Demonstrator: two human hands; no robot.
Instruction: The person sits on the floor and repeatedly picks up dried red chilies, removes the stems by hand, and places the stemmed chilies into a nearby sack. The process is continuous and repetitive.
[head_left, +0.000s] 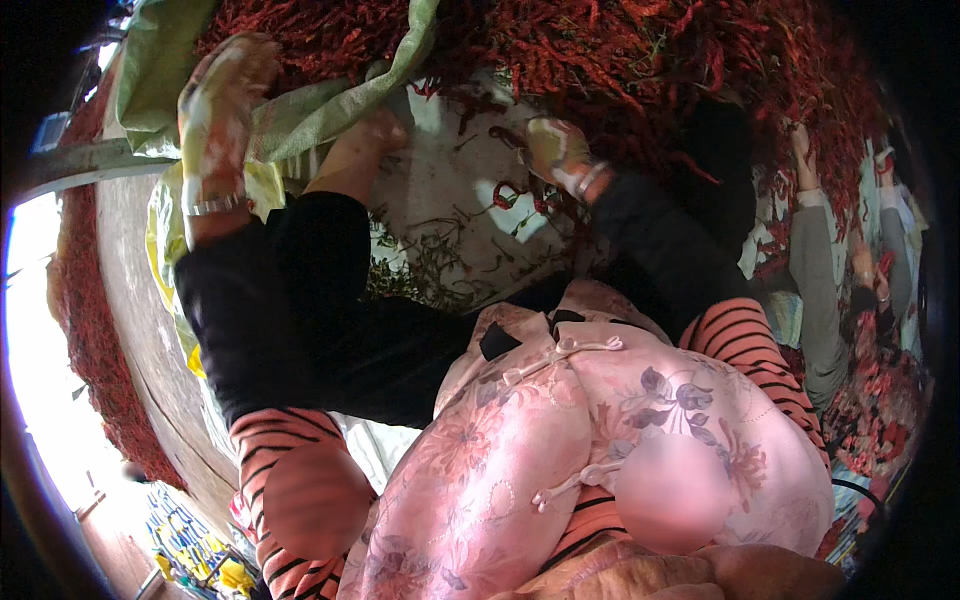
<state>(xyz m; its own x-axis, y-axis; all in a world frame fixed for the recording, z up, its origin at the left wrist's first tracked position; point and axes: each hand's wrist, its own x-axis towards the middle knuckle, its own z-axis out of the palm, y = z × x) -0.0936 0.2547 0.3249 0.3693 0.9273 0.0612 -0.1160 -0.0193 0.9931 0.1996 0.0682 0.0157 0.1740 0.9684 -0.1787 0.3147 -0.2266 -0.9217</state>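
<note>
My left hand (225, 105), blurred and pale as if gloved, with a metal band at the wrist, is raised at the upper left beside a green woven sack (154, 82). Its fingers reach the edge of a heap of dried red chillies (600, 45); whether it holds anything cannot be seen. My right hand (559, 150), in a yellowish glove with a bracelet at the wrist, is over the pale sheet just below the heap. A dark red chilli (506, 136) lies at its fingertips, but a grip on it is not clear. Loose stems (442, 251) and a few chillies are scattered between my arms.
My bare foot (386, 135) rests on the pale sheet (457, 157). A curved metal bar (90, 165) crosses at the left, near a yellow-edged bag (161, 225). More chillies line the far left. Other people's arms (810, 262) reach towards the heap at the right.
</note>
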